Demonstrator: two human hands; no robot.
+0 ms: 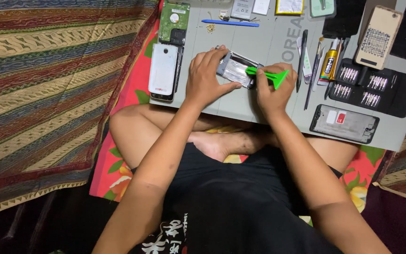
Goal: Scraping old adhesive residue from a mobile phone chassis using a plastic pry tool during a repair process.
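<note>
An opened phone with its silver inside exposed lies on a grey work mat. My left hand presses down on the phone's left end and holds it steady. My right hand grips a green plastic pry tool, whose tip touches the phone's right edge. I sit cross-legged, with the mat resting over my knees.
A white phone and a hard drive lie at the mat's left. To the right are a black screwdriver bit case, a glue tube, tweezers, a phone frame, a tan phone back and a blue pry stick. Striped fabric covers the left.
</note>
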